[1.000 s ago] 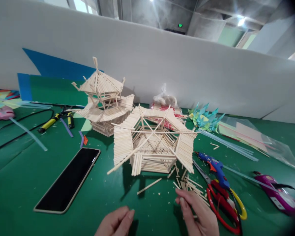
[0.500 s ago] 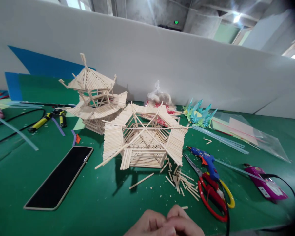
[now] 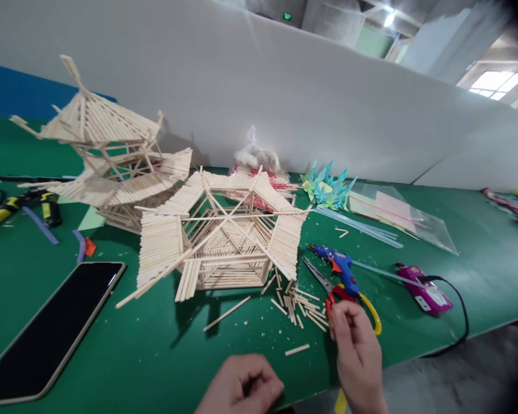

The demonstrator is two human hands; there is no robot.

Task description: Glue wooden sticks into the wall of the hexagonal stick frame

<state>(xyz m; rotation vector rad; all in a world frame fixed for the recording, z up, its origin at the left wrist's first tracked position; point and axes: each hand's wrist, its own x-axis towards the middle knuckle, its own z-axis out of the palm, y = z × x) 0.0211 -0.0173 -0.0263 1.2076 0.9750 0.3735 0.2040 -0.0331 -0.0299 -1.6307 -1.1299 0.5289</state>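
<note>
Nearest me, my left hand [image 3: 242, 386] is curled shut; I cannot tell on what. My right hand [image 3: 354, 351], fingers loosely apart and empty, reaches the scattered pile of short pale wooden sticks [image 3: 300, 303] just left of it, lying crosswise, before the hexagonal stick-built roof model [image 3: 220, 241].

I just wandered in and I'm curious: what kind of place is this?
Most likely a craft or model-making workshop. On the green table stand two stick-built pavilion models, with loose sticks, a blue glue gun and scissors beside them. The bare concrete ceiling suggests a large hall.
</note>
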